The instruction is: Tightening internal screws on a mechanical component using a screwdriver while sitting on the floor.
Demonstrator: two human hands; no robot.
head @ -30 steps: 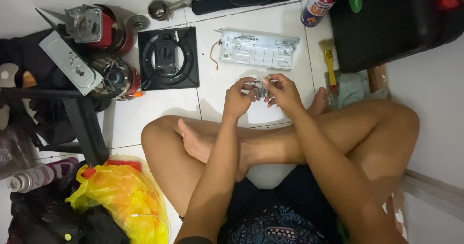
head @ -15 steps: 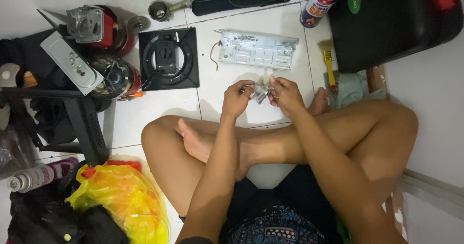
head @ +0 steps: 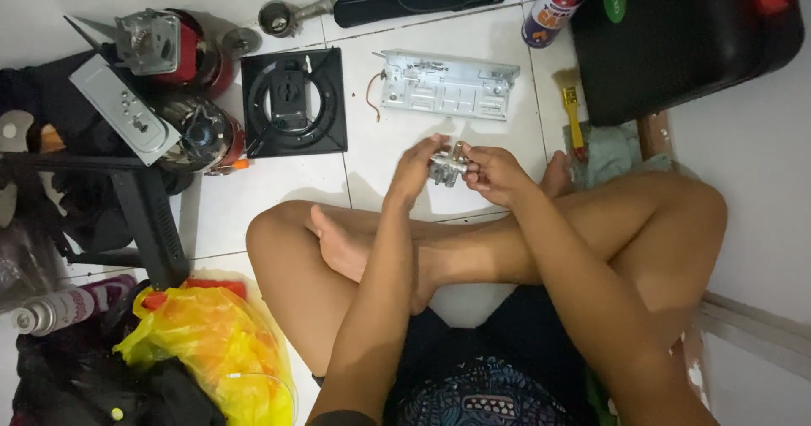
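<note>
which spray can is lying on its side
The spray can at bottom left beside the yellow bag; the spray can at the top edge stands upright.

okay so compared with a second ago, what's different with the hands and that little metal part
Very little. Both hands still hold the small metal part over the tiled floor; the left hand and right hand only shifted their fingers slightly around it. Nothing was picked up or let go. The metal plate, black square frame and yellow brush stayed put.
</note>
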